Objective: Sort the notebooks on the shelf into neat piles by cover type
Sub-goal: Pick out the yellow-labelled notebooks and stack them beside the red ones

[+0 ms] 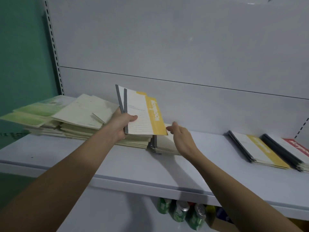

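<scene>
On the white shelf (117,164), a loose heap of pale green notebooks (66,114) sprawls at the left. Beside it, the left hand (122,123) has its grip closed on two yellow-banded notebooks (142,114), raised and tilted above the heap. Just right, the right hand (181,134) reaches with fingers spread, holding nothing. Farther right lie a yellow-banded pile (260,151) and a red-banded pile (294,148), touching.
</scene>
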